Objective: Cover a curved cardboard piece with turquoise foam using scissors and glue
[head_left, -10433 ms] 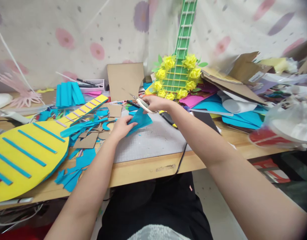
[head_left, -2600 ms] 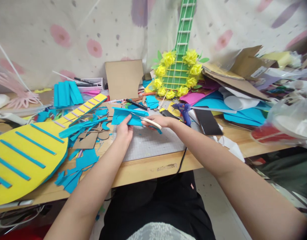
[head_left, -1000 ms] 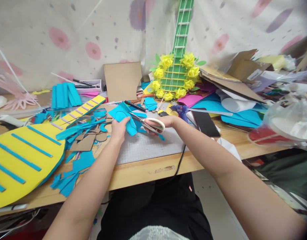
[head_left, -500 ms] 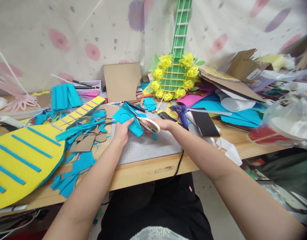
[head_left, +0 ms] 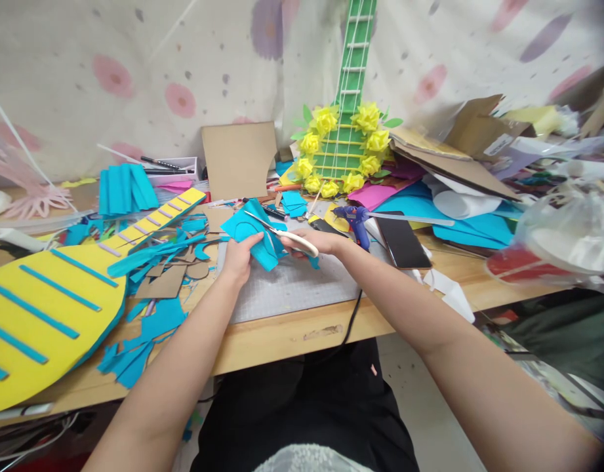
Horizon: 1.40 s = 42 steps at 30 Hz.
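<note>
My left hand (head_left: 241,257) is closed on the lower left edge of a blue sheet of paper (head_left: 239,225) with a curved outline drawn on it. In my right hand (head_left: 315,241) are scissors (head_left: 302,243) with white handles, their blades lying across the sheet and pointing up and left. A cut strip of the blue sheet hangs by the right hand. Both hands are above a grey cutting mat (head_left: 292,292). Some of the right fingers are hidden behind the handles and the paper.
A yellow guitar-shaped cutout (head_left: 60,314) and blue scraps (head_left: 134,354) lie on the left. Behind the mat stands a green guitar-like craft (head_left: 348,108) with yellow flowers. A glue gun (head_left: 355,223), a phone (head_left: 402,241) and a bagged cup (head_left: 532,259) are on the right.
The scissors have shifted slightly on the blue sheet, and their handles now sit a little farther right. The left hand keeps its hold, almost in place.
</note>
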Motion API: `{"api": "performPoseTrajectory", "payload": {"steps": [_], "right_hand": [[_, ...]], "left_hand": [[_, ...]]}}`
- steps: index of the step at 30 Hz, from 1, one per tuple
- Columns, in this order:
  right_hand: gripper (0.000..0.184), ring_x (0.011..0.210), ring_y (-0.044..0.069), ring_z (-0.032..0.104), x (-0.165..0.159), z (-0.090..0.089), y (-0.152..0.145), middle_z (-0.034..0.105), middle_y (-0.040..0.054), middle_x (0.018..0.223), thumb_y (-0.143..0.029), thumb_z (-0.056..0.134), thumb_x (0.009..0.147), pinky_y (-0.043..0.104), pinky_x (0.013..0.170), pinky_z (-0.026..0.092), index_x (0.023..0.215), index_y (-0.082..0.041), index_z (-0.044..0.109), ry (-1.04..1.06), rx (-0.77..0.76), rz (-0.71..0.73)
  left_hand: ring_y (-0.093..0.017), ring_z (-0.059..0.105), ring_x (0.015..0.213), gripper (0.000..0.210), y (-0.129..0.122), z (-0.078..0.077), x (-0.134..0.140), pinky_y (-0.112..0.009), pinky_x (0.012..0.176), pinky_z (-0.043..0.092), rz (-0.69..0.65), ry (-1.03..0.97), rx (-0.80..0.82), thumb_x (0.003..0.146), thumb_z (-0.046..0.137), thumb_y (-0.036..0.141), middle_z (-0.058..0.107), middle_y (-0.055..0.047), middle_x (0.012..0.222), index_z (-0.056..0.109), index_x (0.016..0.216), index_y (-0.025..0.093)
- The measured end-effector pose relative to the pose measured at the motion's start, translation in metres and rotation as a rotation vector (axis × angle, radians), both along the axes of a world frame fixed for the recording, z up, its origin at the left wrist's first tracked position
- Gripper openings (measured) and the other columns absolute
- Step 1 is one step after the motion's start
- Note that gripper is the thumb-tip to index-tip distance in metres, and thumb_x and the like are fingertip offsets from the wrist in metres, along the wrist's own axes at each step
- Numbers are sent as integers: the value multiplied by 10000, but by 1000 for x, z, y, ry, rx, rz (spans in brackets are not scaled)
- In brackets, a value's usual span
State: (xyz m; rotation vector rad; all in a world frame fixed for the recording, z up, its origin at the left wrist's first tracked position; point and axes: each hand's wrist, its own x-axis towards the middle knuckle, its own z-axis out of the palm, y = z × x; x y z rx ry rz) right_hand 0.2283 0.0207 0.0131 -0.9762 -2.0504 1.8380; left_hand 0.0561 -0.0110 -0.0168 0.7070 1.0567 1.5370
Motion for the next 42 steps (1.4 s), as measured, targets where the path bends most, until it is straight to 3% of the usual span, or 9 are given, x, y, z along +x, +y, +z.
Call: {"api": "performPoseTrajectory", "payload": {"steps": [10, 17, 22, 36, 42], "right_hand": [[484, 451, 38, 348, 17, -8, 12, 357, -62, 552, -624, 532, 734, 177, 406, 293, 674, -173, 368, -1, 44, 68], [508, 514, 62, 421, 17, -5, 10, 433, -28, 612, -662, 444, 764, 202, 466, 359, 725, -156, 437, -21, 122, 106], [504, 498, 62, 423, 10, -5, 9, 435, -29, 597, -655, 439, 774, 201, 451, 355, 736, -153, 444, -20, 74, 92], [514, 437, 33, 344, 13, -5, 13, 346, -73, 524, -647, 574, 682, 169, 392, 287, 679, -169, 385, 22, 8, 46], [502, 404, 27, 315, 20, -1, 16, 318, -88, 477, -625, 589, 688, 161, 377, 253, 669, -169, 380, -17, -1, 66]], "left_hand": [[-114, 541, 528, 276, -1, 3, -5, -264, 582, 478, -58, 28, -38, 416, 793, 194, 606, 34, 578, 584, 590, 150], [-132, 561, 570, 328, -3, 5, -6, -278, 601, 466, -158, 59, -63, 391, 815, 219, 646, 9, 645, 628, 651, 143], [-126, 555, 576, 301, -4, 0, -4, -290, 647, 474, -207, 65, -29, 413, 815, 236, 634, 16, 624, 613, 616, 143], [-97, 483, 495, 316, -4, 2, -5, -263, 560, 431, -221, 88, -38, 416, 798, 225, 540, 45, 525, 514, 529, 151], [-128, 522, 538, 332, -4, 4, -9, -292, 573, 453, -256, 125, -108, 377, 805, 219, 606, 12, 604, 590, 618, 143]]}}
